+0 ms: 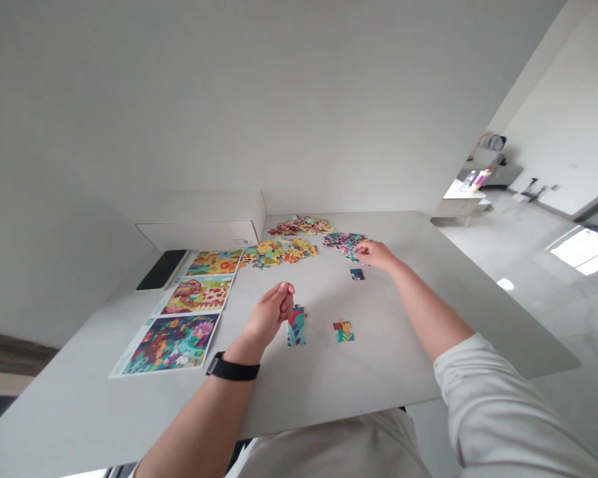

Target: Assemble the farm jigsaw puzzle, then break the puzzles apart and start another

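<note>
My left hand, with a black band on its wrist, is closed in a loose fist above the table; anything inside it is hidden. Just right of it lies a joined strip of puzzle pieces in red, blue and teal. Further right is a small orange and teal puzzle section. At the near right edge of a pile of purple and teal puzzle pieces, my right hand pinches at a piece with its fingertips. A dark puzzle piece lies alone below that hand.
A yellow piece pile and a red and cream pile sit further back. Three picture sheets, the nearest a dark night scene, line the left side. Beside them are a phone and a white box against the wall.
</note>
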`<state>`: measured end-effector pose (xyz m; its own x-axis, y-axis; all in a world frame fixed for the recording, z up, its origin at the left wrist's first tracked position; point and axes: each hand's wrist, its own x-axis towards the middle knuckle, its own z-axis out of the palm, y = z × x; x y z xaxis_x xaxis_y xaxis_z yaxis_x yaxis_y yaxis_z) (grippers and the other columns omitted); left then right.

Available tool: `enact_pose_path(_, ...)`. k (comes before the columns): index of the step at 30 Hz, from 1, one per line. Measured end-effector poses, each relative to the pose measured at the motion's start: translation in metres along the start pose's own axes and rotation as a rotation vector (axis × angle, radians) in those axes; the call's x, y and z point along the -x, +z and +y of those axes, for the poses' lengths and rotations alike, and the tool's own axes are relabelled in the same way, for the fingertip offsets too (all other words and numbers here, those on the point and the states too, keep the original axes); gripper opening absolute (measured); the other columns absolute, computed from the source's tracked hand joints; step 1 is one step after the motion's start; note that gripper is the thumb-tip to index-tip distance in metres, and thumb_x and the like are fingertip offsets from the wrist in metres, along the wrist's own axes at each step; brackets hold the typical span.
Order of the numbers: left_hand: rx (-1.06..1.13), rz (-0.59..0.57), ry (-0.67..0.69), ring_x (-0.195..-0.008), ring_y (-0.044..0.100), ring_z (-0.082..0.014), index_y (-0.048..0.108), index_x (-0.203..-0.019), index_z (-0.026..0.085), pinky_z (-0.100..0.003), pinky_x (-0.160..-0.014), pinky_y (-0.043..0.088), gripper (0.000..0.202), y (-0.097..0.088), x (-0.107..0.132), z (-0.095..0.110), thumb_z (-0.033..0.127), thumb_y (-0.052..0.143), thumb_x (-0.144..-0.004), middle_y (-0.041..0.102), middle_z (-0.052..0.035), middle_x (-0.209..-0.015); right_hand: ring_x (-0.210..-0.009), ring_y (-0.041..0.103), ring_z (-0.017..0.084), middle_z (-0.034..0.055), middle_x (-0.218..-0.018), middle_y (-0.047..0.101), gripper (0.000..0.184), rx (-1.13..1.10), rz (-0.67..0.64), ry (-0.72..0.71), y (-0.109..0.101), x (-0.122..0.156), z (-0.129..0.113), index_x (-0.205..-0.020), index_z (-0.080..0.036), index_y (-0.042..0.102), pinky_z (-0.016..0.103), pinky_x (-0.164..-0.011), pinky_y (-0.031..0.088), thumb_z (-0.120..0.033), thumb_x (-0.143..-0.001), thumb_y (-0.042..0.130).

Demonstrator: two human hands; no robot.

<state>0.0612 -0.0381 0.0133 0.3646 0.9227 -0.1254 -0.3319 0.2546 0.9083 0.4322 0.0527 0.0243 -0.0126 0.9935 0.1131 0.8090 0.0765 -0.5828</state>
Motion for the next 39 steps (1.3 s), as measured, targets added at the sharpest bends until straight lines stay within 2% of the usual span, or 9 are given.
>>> enact_pose_path(4,0.114,0.093,-0.032,-0.045,0.022,-0.0085,0.056,-0.083,0.023,-0.023,-0.044,0.02,0.036,-0.008,-0.005,-0.001,0.053,0.075,-0.09,0.027,0.0093,-0.058,-0.09,0.077,0.02,0.0035,-0.097,0.084,0.015,0.076,0.06,0.03,0.006,-0.024,0.003,-0.1,-0.025,0.083,0.029,-0.082,0.056,-0.026,-0.09,0.073)
enact_pose_path(7,0.182,0.161,-0.017,-0.044,0.015,-0.0099,0.038,-0.066,0.024,-0.026,-0.043,0.016,0.055,-0.015,-0.007,-0.001,0.061,0.067,-0.094,0.02,0.0078,-0.056,-0.097,0.076,0.022,0.006,-0.104,0.084,0.016,0.152,0.094,0.034,0.009,-0.051,-0.003,-0.102,-0.025,0.084,0.031,-0.087,0.055,-0.027,-0.094,0.071)
enact_pose_path(10,0.236,0.24,0.062,-0.045,0.011,-0.0113,0.02,-0.061,0.023,-0.03,-0.043,0.013,0.071,-0.022,-0.006,-0.001,0.072,0.055,-0.098,0.013,0.0058,-0.054,-0.104,0.075,0.024,0.0093,-0.113,0.084,0.019,0.22,0.093,0.049,0.014,-0.081,-0.009,-0.106,-0.023,0.085,0.031,-0.092,0.054,-0.029,-0.097,0.069)
enact_pose_path(15,0.242,0.267,0.11,-0.045,0.01,-0.0118,0.018,-0.059,0.023,-0.032,-0.045,0.012,0.073,-0.027,-0.004,0.001,0.074,0.052,-0.098,0.012,0.0049,-0.054,-0.108,0.074,0.026,0.0123,-0.122,0.08,0.027,0.337,0.028,0.088,0.03,-0.117,-0.013,-0.118,-0.026,0.084,0.034,-0.093,0.055,-0.035,-0.095,0.075)
enact_pose_path(20,0.276,0.326,0.096,-0.043,0.013,-0.0108,0.017,-0.06,0.022,-0.03,-0.043,0.014,0.067,-0.026,-0.006,0.003,0.057,0.057,-0.1,0.013,0.0051,-0.052,-0.116,0.071,0.033,0.0144,-0.131,0.074,0.033,0.422,-0.026,0.159,0.039,-0.128,-0.015,-0.121,-0.031,0.083,0.042,-0.097,0.054,-0.042,-0.09,0.081)
enact_pose_path(25,0.414,0.347,0.087,-0.041,0.016,-0.009,0.019,-0.06,0.022,-0.027,-0.041,0.013,0.062,-0.021,-0.006,0.005,0.044,0.06,-0.1,0.017,0.0065,-0.05,-0.114,0.07,0.029,0.0102,-0.126,0.076,0.036,0.32,0.03,0.167,0.037,-0.118,-0.013,-0.115,-0.027,0.08,0.039,-0.097,0.053,-0.035,-0.081,0.088)
enact_pose_path(31,0.495,0.334,0.036,-0.038,0.019,-0.0079,0.019,-0.061,0.022,-0.026,-0.041,0.01,0.058,-0.011,-0.004,0.013,0.037,0.058,-0.102,0.018,0.0076,-0.049,-0.088,0.071,0.02,0.0038,-0.093,0.079,0.008,-0.046,0.169,0.146,0.03,-0.078,-0.008,-0.088,-0.022,0.073,0.032,-0.084,0.052,-0.025,-0.083,0.077)
enact_pose_path(35,0.463,0.299,0.062,-0.038,0.019,-0.0072,0.024,-0.061,0.022,-0.025,-0.041,0.011,0.056,-0.007,-0.003,0.015,0.036,0.06,-0.101,0.02,0.0082,-0.049,-0.073,0.065,0.017,0.001,-0.079,0.073,0.024,-0.478,0.157,0.134,0.024,-0.036,-0.019,-0.084,-0.022,0.067,0.028,-0.069,0.05,-0.036,-0.075,0.084)
enact_pose_path(39,0.362,0.274,0.102,-0.039,0.021,-0.0059,0.031,-0.062,0.022,-0.023,-0.04,0.013,0.052,-0.003,-0.005,0.013,0.036,0.067,-0.097,0.024,0.0091,-0.05,-0.071,0.062,0.016,0.001,-0.079,0.071,0.04,-0.731,0.113,0.126,0.021,0.01,-0.045,-0.088,-0.022,0.066,0.026,-0.063,0.047,-0.045,-0.067,0.091)
